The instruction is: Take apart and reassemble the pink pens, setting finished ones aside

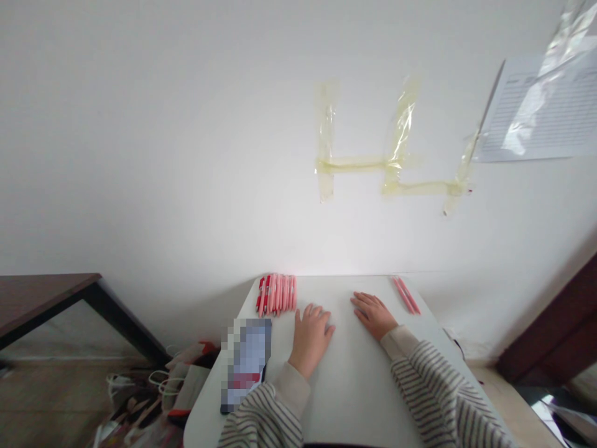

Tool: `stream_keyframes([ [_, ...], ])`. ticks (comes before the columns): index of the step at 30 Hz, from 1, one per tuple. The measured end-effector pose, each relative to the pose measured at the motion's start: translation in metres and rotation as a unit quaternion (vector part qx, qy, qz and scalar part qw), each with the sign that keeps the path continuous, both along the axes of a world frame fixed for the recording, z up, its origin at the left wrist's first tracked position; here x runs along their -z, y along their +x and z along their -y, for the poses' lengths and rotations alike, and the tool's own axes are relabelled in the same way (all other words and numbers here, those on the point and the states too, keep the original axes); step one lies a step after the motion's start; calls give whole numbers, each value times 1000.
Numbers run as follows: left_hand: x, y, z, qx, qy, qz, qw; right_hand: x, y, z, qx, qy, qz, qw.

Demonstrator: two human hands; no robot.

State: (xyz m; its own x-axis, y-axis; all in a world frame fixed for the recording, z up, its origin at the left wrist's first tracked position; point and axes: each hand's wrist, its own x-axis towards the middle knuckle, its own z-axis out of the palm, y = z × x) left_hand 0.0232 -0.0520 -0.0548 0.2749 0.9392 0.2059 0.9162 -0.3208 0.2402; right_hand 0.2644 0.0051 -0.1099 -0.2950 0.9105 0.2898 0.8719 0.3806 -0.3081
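Note:
On the white table (345, 398), my left hand (311, 336) rests palm down with its fingers apart and nothing in it. My right hand (373, 314) also lies flat on the tabletop, fingers stretched out, holding nothing. A row of several pink and red pens (277, 294) sits side by side at the far left corner, just beyond my left hand. Two pink pens (407, 295) lie slanted near the far right edge, to the right of my right hand. Left of my left forearm is a phone (249, 361), its screen blurred out and its lower part partly covered by my sleeve.
A white wall (186, 155) stands right behind the table, with strips of yellowish tape (354, 165) and a taped printed sheet (536, 112). Bags and clutter (172, 386) lie on the floor at left, below a dark brown table (46, 298). Dark red wood (555, 330) is at right.

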Motion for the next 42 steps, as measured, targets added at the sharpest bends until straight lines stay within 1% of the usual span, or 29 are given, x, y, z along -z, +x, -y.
stream_keyframes([
  [1, -5, 0, -4, -18, 19, -15, 1000, 0, 0, 0, 0, 0, -1, 1000],
  [3, -15, -2, -13, -77, 44, -42, 995, 0, 0, 0, 0, 1, -3, 1000],
  [6, -28, -3, -28, -174, 69, -72, 980, 0, 0, 0, 1, 1, -5, 1000],
  [8, -32, -3, -36, -216, 71, -84, 970, 1, 0, 0, 1, 1, -5, 1000],
  [11, -29, -1, -40, -252, 77, -86, 961, 2, 1, 0, 0, 2, -3, 1000],
  [13, -23, -1, -41, -261, 87, -86, 957, 3, 2, -1, -2, 6, -1, 1000],
  [16, -14, -2, -40, -280, 82, -82, 953, 3, 2, -2, -7, 17, -1, 1000],
  [20, -7, -6, -41, -277, 96, -105, 950, 2, 3, -2, -5, 14, 3, 1000],
  [24, -5, -8, -41, -279, 99, -117, 948, 1, 3, -2, -7, 9, 2, 1000],
  [27, -4, -9, -41, -284, 108, -112, 946, 3, 3, -2, -8, 20, -8, 1000],
  [35, 5, -13, -49, -335, 148, -107, 924, 8, 4, -4, -13, 28, -25, 999],
  [42, 10, -15, -51, -326, 165, -89, 927, 7, 4, -4, -12, 36, -35, 999],
])
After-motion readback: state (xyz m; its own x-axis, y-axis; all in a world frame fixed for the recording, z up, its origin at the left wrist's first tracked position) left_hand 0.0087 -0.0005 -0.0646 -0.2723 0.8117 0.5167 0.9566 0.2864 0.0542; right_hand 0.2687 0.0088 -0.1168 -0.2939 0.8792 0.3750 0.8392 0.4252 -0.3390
